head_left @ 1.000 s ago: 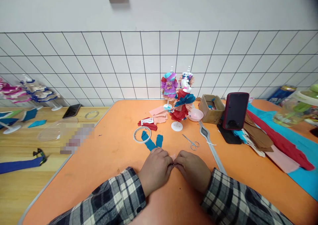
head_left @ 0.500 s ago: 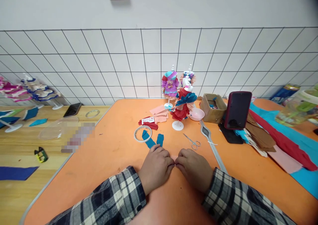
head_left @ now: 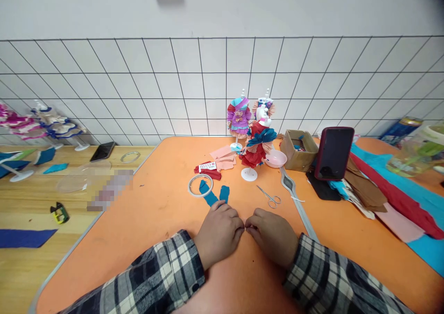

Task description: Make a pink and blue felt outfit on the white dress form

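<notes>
My left hand is closed above the orange table, its thumb and fingers pinched together. Facing it, my right hand pinches in the same way, fingertips almost touching the left ones. Whatever lies between the fingers is too small to make out. Two blue paper pieces lie just beyond my left hand, one of them partly under a roll of clear tape. Small scissors rest beyond my right hand. Farther back stands a mannequin in a red and blue paper dress.
A cardboard box, a pink bowl and an upright phone stand at the back right. Coloured paper strips cover the right side. On the wooden table at left lie a cutter and another phone.
The pinkish bit visible between my fingertips before no longer shows. Both hands stay nearly in place; the whole view has shifted slightly.
</notes>
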